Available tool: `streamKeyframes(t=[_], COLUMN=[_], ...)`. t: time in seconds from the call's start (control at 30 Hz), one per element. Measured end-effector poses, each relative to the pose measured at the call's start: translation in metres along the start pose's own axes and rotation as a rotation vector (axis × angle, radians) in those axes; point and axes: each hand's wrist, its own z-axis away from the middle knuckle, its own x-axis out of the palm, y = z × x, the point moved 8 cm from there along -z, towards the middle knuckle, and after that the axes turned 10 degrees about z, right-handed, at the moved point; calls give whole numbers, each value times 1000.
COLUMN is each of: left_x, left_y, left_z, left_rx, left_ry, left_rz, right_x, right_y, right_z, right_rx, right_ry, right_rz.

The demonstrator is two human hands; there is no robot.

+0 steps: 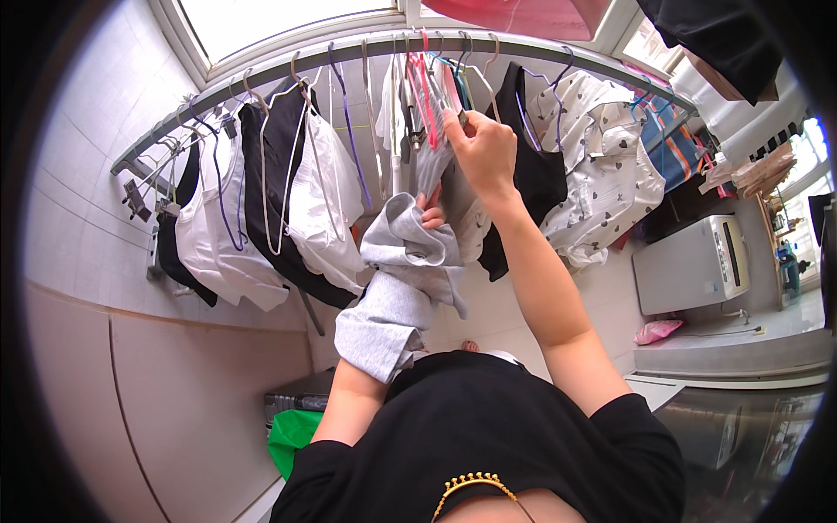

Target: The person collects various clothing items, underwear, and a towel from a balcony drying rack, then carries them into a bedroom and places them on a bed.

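Head view: rail of laundry ahead of us, work judged partway. We log one grey garment point(410, 248) off the rail point(540, 47), bunched around our left forearm from near the wrist almost to the elbow; whether it is one piece or two, we cannot tell. Left on the rail: a black sleeveless top point(540, 179) and a patterned white shirt point(602, 174) to our right, with white garments point(327, 166) and black ones on the other side. Several hangers are bare, among them a purple hanger point(349, 122).

Right hand point(486, 152): fingers curled in, thumb and forefinger brought together in a pinch, gripping the pale grey material point(431, 167) near its top, just beside the red hanger point(428, 105). We cannot make out whether a clip is caught in the same pinch.

Left hand point(432, 211): bent fingers show at the lower end of that material, just above the grey garment. Palm hidden by cloth; we cannot tell how firmly it is closed.
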Motion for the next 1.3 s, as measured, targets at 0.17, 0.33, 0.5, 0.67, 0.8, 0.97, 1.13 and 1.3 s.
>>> streamKeyframes(t=[0.17, 0.33, 0.5, 0.67, 0.8, 0.97, 1.13, 1.3], left_x=[-10, -23, -64, -62, -85, -79, -73, -65], left_y=[2, 7, 25, -14, 21, 8, 9, 23], left_z=[38, 74, 99, 113, 146, 157, 194, 259], left_rx=[52, 65, 72, -67, -38, -78, -61, 22], left_ry=[70, 16, 194, 460, 420, 443, 543, 706], left_rz=[92, 73, -100, -356, -1202, -1334, -1249, -1149], right_x=[-14, 1, 49, 77, 91, 103, 117, 118], right_y=[2, 5, 7, 36, 28, 32, 31, 27], right_z=[-9, 4, 31, 22, 7, -10, -30, -41], right_rx=[59, 82, 63, 57, 64, 163, 170, 203], right_ry=[34, -6, -250, -137, -149, -257, -287, -272], right_rz=[-136, -206, -38, 24, 36, 157, 250, 268])
